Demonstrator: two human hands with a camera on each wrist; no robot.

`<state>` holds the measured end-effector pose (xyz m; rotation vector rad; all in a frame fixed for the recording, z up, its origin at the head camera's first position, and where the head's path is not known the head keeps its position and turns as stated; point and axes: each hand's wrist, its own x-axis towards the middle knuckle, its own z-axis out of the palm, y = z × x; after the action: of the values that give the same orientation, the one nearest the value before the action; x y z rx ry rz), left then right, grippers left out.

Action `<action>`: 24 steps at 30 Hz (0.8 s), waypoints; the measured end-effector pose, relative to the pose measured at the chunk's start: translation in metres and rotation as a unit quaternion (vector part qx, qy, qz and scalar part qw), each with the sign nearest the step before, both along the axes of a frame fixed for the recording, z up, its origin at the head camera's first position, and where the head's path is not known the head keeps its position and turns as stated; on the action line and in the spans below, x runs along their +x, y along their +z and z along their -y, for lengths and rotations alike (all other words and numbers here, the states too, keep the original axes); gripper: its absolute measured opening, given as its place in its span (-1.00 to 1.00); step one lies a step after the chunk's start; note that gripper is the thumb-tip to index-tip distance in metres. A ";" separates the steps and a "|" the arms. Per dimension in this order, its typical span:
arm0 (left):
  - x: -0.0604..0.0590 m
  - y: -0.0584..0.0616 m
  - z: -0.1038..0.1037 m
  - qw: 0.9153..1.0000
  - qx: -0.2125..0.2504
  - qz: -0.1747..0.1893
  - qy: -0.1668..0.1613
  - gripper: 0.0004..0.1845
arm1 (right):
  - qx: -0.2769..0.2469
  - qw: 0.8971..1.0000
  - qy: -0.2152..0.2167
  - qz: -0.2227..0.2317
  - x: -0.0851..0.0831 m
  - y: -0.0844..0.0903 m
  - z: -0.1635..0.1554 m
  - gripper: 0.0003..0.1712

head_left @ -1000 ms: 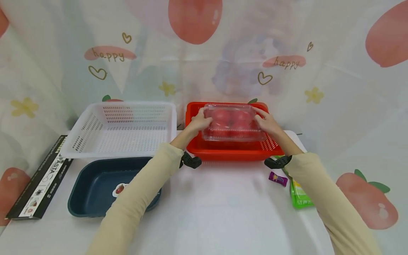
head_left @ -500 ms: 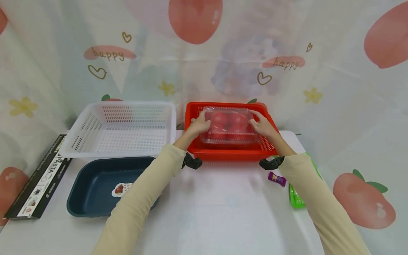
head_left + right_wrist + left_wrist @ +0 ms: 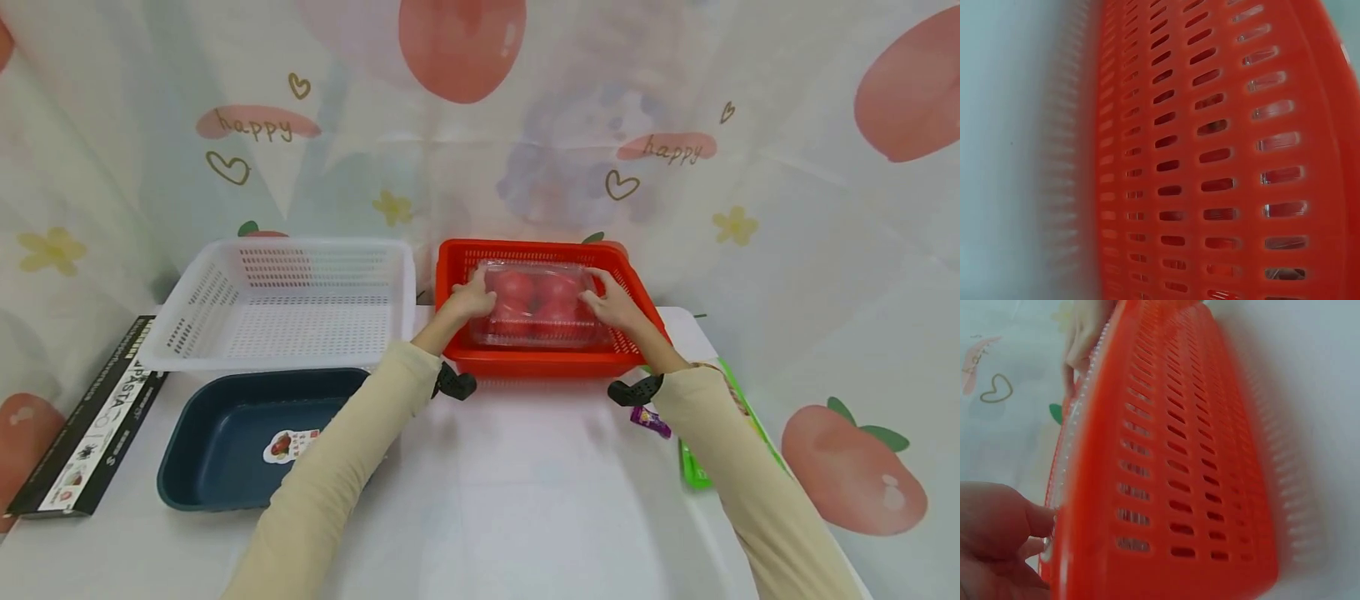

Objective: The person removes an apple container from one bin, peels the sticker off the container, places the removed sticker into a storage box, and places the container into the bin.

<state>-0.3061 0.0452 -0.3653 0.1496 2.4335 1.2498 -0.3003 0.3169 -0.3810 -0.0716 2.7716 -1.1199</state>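
Nearest to the viewer, two cream sleeves (image 3: 330, 483) are seen over the white table (image 3: 525, 500), one at each side. At the near left a dark blue tray (image 3: 217, 450) is placed, with a small sticker on its floor, and a black pasta box (image 3: 82, 433) is laid at the left table edge beside it. On the right side, partly hidden by the right sleeve, a green packet (image 3: 693, 467) and a small purple candy wrapper (image 3: 651, 421) are found. A black band is worn at each wrist.

Behind the blue tray a white perforated basket (image 3: 285, 300) is set, and just beside it, to the right, a red perforated basket (image 3: 547, 358) is standing. Its slotted wall is shown very close and blurred in both wrist views (image 3: 1179, 481), so little else can be read there. A printed cloth with peaches and the word "happy" is hung behind everything.

A clear plastic box of tomatoes (image 3: 542, 302) is held inside the red basket, between the two hands. Its left end is gripped by the left hand (image 3: 471, 300), and its right end by the right hand (image 3: 611, 304), with fingers curled over the lid edges. Whether the box bottom is touching the basket floor cannot be told.
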 end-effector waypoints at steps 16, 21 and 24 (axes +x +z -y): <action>0.000 0.034 0.037 0.956 -0.135 -0.246 -0.086 -0.44 | 0.052 0.998 -0.015 -0.045 0.006 0.025 -0.009 -0.24; -0.009 0.044 0.073 0.935 -0.191 -0.280 -0.100 -0.46 | 0.084 0.993 -0.025 -0.077 0.009 0.028 -0.013 -0.23; -0.013 0.048 0.095 0.924 -0.226 -0.291 -0.100 -0.44 | 0.147 0.983 -0.016 -0.110 0.010 0.031 -0.008 -0.21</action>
<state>-0.3187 -0.0500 -0.3172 0.7007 3.0326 0.5736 -0.2907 0.3248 -0.3498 -0.1228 3.1136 -0.7366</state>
